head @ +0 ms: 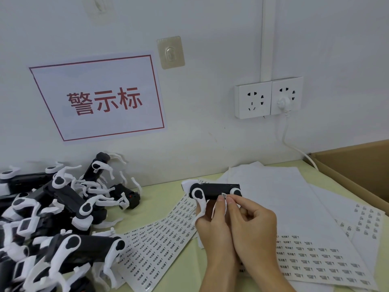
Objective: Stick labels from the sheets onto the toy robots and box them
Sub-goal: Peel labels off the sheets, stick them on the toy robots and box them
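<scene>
Label (224,195) pinched in my right hand (250,224) could crease or land crooked on the robot (214,190) my left hand (212,224) grips, if either slips

- Left hand (212,226): bare, no glove, no ring or watch in view.
- Right hand (252,228): bare as well, nothing worn on it.
- Fingers (220,204): short, plain nails (no polish that shows).
- Wrists and forearms: bare down to the bottom edge of the view, no sleeve or cuff showing, no strap or band.
- No markings or tape on either hand.
</scene>
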`<state>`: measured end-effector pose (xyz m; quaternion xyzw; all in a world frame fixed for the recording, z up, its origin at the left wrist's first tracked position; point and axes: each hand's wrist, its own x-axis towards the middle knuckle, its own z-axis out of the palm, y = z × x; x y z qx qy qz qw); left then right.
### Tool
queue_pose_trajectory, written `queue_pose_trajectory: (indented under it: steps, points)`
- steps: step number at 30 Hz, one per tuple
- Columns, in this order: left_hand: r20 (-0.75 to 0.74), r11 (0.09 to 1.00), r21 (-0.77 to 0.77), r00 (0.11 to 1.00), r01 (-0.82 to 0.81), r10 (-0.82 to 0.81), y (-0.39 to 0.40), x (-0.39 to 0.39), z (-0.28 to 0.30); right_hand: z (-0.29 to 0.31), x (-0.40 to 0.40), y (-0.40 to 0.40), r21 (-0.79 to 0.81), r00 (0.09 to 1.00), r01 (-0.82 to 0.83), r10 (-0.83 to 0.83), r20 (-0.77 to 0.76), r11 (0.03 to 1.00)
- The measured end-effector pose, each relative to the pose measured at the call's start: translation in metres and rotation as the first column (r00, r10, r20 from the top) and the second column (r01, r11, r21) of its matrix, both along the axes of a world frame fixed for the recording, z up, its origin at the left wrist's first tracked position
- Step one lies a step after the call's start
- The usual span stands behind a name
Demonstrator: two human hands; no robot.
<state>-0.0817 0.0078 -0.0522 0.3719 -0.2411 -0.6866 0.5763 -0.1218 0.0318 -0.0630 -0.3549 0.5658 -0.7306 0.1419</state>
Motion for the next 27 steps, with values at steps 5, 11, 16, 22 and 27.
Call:
queue_pose_trajectory:
  steps: [5,11,16,22,27]
  points:
    - [0.032,0.998,-0.052,0.999,0.036,-0.034,-0.001,0.001,-0.002,-0.002,0.0,-0.001,-0.013,1.0,-0.004,0.004,0.012,1.0]
    - [0.1,0.995,-0.085,0.994,0.044,-0.036,-0.001,0.002,-0.002,-0.004,-0.001,-0.001,-0.014,1.0,0.015,-0.016,-0.022,1.0]
    - [0.162,0.992,-0.115,0.986,0.061,-0.042,-0.003,0.002,-0.004,-0.005,-0.002,-0.001,-0.023,0.998,0.039,-0.04,-0.038,0.999]
    - [0.18,0.989,-0.136,0.983,0.057,-0.032,-0.005,0.001,-0.008,-0.009,-0.002,-0.002,-0.035,0.997,0.062,-0.063,-0.048,0.998]
    - [0.179,0.992,-0.117,0.984,0.039,-0.018,-0.007,0.001,-0.01,-0.011,-0.002,-0.005,-0.048,0.992,0.101,-0.104,-0.067,0.994]
